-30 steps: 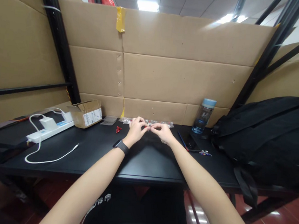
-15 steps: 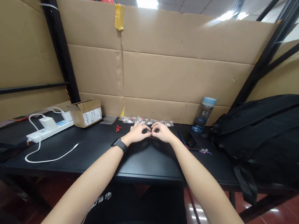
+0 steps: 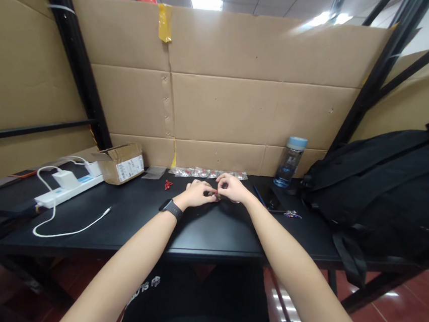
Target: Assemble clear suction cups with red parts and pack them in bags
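Note:
My left hand [image 3: 196, 193] and my right hand [image 3: 232, 188] meet above the middle of the black table [image 3: 200, 230], fingertips almost touching. Between them shows a tiny red piece [image 3: 216, 192], too small to make out its kind. My right thumb and index finger pinch it from the right, curled into a ring. The left thumb and fingers close in from the other side; what they grip is mostly hidden. Left of my hands lies a small bundle of red cord [image 3: 168, 185]. Several clear plastic packets with red bits [image 3: 201, 173] lie in a row behind them.
On the left are a cardboard box [image 3: 121, 164], a power strip [image 3: 69, 191] and a white cable [image 3: 74, 231]. To the right stand a water bottle [image 3: 289, 163] and a black backpack [image 3: 385, 198], with a dark flat device [image 3: 271, 199] nearer my hand. Cardboard panels [image 3: 223, 106] close off the back.
The fingers have shifted slightly, and the red piece shows more plainly between the fingertips. My right hand sits a little higher against the left. The camera view has moved slightly.

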A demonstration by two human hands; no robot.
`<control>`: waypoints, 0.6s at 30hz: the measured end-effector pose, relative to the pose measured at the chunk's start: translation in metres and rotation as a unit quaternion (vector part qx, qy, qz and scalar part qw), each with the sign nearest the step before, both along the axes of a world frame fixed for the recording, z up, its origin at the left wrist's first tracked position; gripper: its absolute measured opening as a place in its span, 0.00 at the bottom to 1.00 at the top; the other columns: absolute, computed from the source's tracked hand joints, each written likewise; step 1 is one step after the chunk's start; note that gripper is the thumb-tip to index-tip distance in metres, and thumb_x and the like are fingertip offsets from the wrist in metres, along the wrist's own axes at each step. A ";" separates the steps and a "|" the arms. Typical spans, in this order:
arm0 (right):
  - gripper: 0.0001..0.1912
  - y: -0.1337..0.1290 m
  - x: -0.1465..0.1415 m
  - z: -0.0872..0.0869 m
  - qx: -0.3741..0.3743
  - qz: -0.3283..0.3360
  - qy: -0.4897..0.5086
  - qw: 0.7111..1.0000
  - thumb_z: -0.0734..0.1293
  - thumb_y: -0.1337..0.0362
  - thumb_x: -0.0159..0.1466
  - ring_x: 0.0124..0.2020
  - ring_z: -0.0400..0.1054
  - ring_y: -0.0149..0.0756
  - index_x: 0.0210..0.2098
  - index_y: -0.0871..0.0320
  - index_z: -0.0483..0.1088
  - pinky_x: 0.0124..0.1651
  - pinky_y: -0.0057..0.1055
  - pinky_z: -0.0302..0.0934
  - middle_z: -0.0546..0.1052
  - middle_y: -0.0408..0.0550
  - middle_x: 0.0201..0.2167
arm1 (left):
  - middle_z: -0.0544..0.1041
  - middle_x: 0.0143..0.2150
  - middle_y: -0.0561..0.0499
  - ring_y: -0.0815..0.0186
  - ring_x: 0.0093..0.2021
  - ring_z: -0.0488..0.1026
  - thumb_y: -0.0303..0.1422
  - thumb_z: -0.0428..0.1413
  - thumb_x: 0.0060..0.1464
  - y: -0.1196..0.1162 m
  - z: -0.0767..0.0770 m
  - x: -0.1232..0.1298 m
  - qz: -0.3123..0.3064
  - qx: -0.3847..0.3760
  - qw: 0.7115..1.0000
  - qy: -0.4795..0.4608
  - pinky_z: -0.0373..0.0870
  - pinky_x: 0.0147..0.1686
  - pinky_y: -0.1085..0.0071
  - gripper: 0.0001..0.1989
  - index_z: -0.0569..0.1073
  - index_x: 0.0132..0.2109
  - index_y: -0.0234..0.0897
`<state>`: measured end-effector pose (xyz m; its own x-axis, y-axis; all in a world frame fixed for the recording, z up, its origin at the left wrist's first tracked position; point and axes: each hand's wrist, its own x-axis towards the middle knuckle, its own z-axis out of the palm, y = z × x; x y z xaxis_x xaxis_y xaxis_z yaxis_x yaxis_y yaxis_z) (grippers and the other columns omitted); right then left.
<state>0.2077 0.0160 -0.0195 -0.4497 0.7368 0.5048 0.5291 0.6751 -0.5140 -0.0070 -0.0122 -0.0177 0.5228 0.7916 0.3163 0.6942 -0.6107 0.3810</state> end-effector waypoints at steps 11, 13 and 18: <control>0.03 -0.001 0.002 -0.001 -0.018 0.008 -0.057 0.998 0.71 0.69 0.57 0.38 0.73 0.39 0.28 0.57 0.78 0.46 0.33 0.65 0.80 0.47 0.34 | 0.79 0.55 0.50 0.49 0.56 0.69 0.47 0.62 0.54 0.008 -0.009 -0.003 0.006 -0.012 1.000 0.009 0.64 0.56 0.55 0.15 0.82 0.49 0.57; 0.05 0.000 0.009 0.002 -0.053 -0.010 -0.067 0.996 0.71 0.68 0.57 0.33 0.73 0.37 0.33 0.56 0.80 0.41 0.32 0.65 0.80 0.45 0.31 | 0.80 0.53 0.49 0.49 0.56 0.70 0.46 0.62 0.55 0.012 -0.010 -0.005 0.011 0.006 1.000 -0.007 0.63 0.57 0.54 0.15 0.82 0.49 0.57; 0.22 0.000 0.042 0.012 -0.154 -0.055 -0.128 0.978 0.79 0.69 0.43 0.32 0.74 0.40 0.39 0.54 0.82 0.39 0.32 0.67 0.82 0.46 0.34 | 0.81 0.51 0.44 0.44 0.56 0.70 0.33 0.56 0.59 0.019 -0.005 -0.027 0.158 0.055 0.986 0.002 0.59 0.57 0.45 0.12 0.83 0.44 0.49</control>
<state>0.2497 0.0164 -0.0078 -0.4415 0.8873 0.1333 0.7275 0.4409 -0.5257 -0.0342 0.0073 -0.0230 0.2574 0.8758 0.4082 0.8574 -0.4019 0.3215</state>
